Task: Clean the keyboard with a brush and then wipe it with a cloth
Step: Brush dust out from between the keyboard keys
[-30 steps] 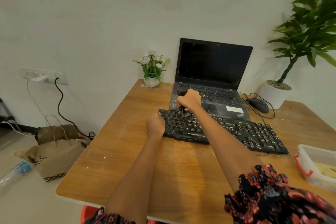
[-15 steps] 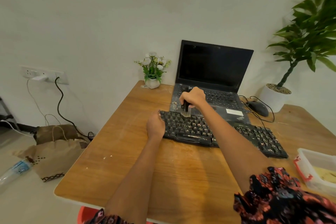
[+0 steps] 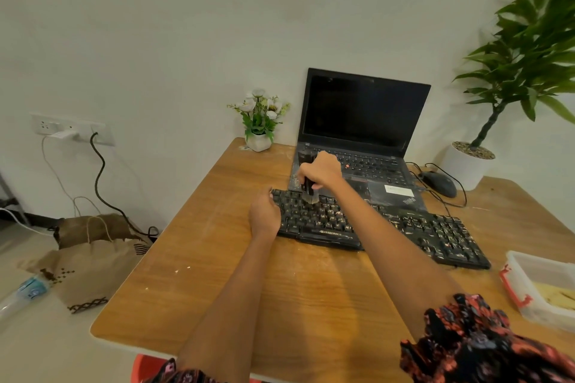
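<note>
1. The keyboard (image 3: pixel 379 224), black and speckled with pale debris, lies on the wooden worktop (image 3: pixel 217 258) at the centre of the frame and runs diagonally toward the lower right.
2. The right hand (image 3: pixel 322 169), just above centre frame, has its fingers curled around the dark handle of the brush (image 3: pixel 309 188). The brush stands roughly upright, its pale bristles touching the keys at the upper left end of the keyboard.
3. The left hand (image 3: pixel 264 216) rests at the left end of the keyboard, its fingers curled over that edge. The back of the hand faces the camera, so how the fingertips lie cannot be determined.
4. The laptop (image 3: pixel 364 134) stands open with a dark screen directly behind the keyboard, in the upper centre. Its front edge lies just beside the keyboard's rear edge.
5. A small white pot of flowers (image 3: pixel 259 121) stands on the worktop to the left of the laptop.
6. A black mouse (image 3: pixel 438 183) with a cable lies to the right of the laptop.
7. A large potted plant (image 3: pixel 529 56) occupies the upper right.
8. A clear plastic container (image 3: pixel 541 283) with red clips sits at the right edge of the frame. Its pale yellow contents cannot be identified.
9. Brown paper bags (image 3: pixel 90 258) lie on the floor at lower left, below a wall socket (image 3: pixel 71 130) with cables attached.
</note>
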